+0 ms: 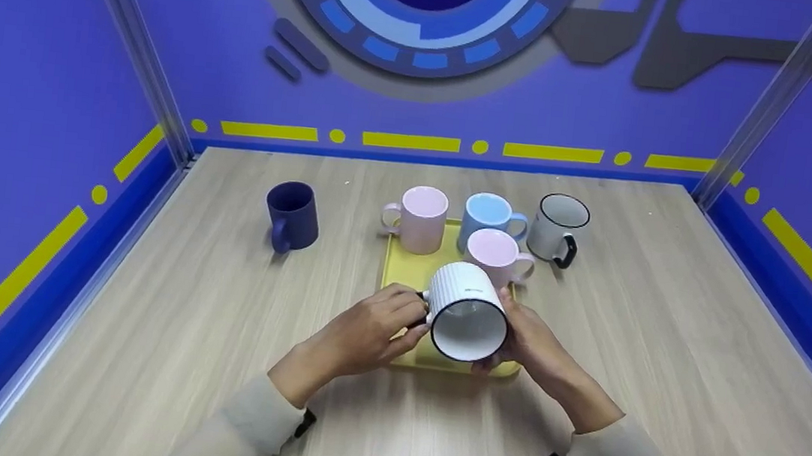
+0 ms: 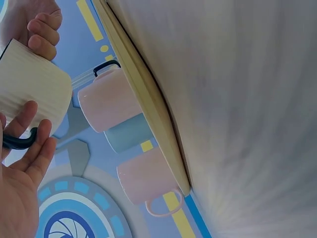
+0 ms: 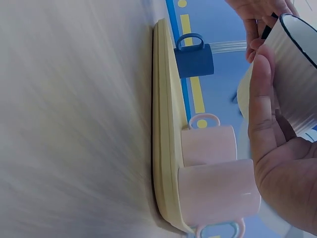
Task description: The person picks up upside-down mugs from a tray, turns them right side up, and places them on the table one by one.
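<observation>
A ribbed white mug point(image 1: 466, 283) with a black rim is held tilted above the yellow tray point(image 1: 402, 269), its mouth facing me. My left hand point(image 1: 369, 330) pinches the mug's black handle point(image 2: 19, 142), as the left wrist view shows. On the opposite side, my right hand point(image 1: 536, 344) grips the mug's body, with some fingers underneath. Behind it on the tray stand a pink mug point(image 1: 423, 222) at the left, a light blue mug point(image 1: 476, 224), and another pink mug point(image 1: 490, 256) at the right, nearest the held one.
To the tray's left stands a dark blue mug point(image 1: 294, 216) on the wooden table point(image 1: 217, 299). Just beyond the tray's back right corner is a whitish mug point(image 1: 549, 232) with black rim and handle. Purple-blue panels point(image 1: 193, 24) wall the table at the back and sides.
</observation>
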Action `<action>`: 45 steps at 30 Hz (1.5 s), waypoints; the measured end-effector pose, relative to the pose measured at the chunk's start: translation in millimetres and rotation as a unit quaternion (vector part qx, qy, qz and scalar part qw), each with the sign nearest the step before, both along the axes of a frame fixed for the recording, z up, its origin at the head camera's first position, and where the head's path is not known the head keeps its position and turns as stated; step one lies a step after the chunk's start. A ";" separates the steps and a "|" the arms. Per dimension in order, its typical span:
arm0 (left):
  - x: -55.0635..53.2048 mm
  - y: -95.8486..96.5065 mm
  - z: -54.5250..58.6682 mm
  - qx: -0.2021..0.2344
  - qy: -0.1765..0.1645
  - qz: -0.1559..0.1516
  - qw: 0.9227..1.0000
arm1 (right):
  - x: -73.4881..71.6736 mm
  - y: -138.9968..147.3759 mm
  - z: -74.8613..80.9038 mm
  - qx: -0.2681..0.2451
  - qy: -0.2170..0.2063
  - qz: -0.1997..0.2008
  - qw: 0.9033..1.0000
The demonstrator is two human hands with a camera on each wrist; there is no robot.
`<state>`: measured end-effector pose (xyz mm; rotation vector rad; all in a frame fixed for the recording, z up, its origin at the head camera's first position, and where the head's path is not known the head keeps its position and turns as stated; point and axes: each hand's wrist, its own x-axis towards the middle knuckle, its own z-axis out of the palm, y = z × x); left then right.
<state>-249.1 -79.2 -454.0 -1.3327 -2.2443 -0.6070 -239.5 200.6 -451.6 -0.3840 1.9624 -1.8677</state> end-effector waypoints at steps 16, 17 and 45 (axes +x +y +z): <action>-1.3 -2.0 1.2 0.072 -0.093 -0.016 0.993 | 4.1 10.0 0.7 0.038 0.127 0.004 0.991; -1.1 -1.9 1.7 0.076 -0.101 -0.018 0.992 | 4.1 10.2 0.4 0.051 0.149 -0.001 0.988; 1.6 3.1 13.1 0.138 -0.346 -0.025 0.928 | 4.8 9.6 -0.8 0.150 0.234 -0.074 0.958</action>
